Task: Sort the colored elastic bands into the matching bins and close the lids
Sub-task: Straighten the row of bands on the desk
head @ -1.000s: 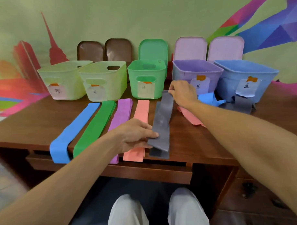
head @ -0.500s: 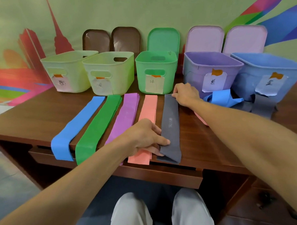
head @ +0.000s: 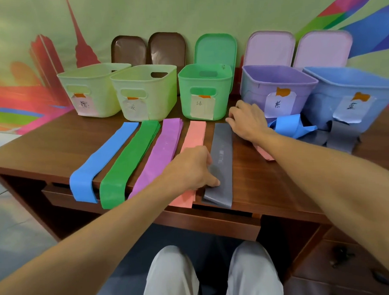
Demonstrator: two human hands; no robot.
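1. Left hand (head: 191, 169): no closed grip; fingers lie flat, pressing down on the near part of the grey band (head: 221, 159), thumb side over the pink band (head: 192, 147). Likely pinning the strip so that it lies straight.
2. Right hand (head: 246, 120): fingers curled loosely, tips resting at the far right corner of the grey band. Whether they pinch the edge or only press on it, I cannot tell.
3. Grey band runs near-to-far on the desk (head: 46, 148), its near end drooping over the edge. It is the rightmost of five parallel strips; leftward lie pink, purple band (head: 165, 152), green band (head: 132, 162), blue band (head: 101, 161). Grouped by colour, probably ahead of binning.
4. Right of the right forearm: an unsorted heap of a crumpled blue piece (head: 287, 126), grey pieces (head: 341, 137) and a pink strip mostly hidden under the arm.
5. Far row: two pale bins (head: 94, 89), green bin (head: 206, 89), purple bin (head: 275, 87), blue bin (head: 350, 95), all labelled, all open. Lids (head: 216, 49) lean against the wall behind. Nothing appears binned; inside hidden.
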